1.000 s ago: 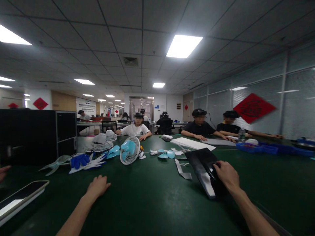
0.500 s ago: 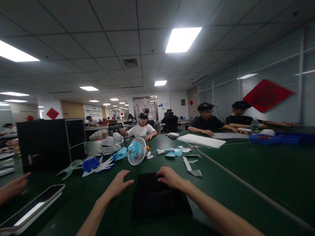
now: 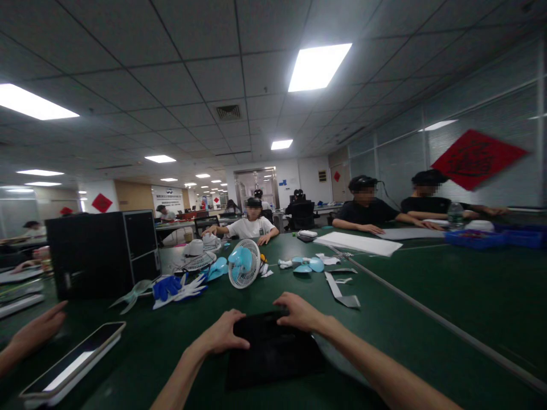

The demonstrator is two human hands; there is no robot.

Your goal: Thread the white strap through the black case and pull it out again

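A flat, dark, roughly rectangular black case [image 3: 276, 353] lies in front of me on the green table; its exact kind is too dark to make out. At its far left corner, my left hand [image 3: 224, 333] grips the edge, thumb on the near side and fingers beyond. My right hand [image 3: 301, 313] holds the far right edge between curled fingers and thumb. Beyond the hands a small white fan [image 3: 244, 263] with light blue blades leans on the table. Blue-and-white work gloves [image 3: 177, 290] lie to its left.
A phone [image 3: 74, 361] rests on a white object at the left, near another person's hand [image 3: 36, 336]. Behind stands a black computer tower [image 3: 92, 253]. Loose blue fan blades [image 3: 307, 265] and a bent grey strip [image 3: 342, 293] lie to the right. Several people sit around.
My left hand has moved right and onto the black case's corner. My right hand stays at its far edge with fingers more spread. The case has shifted slightly toward me, and the view has turned left.
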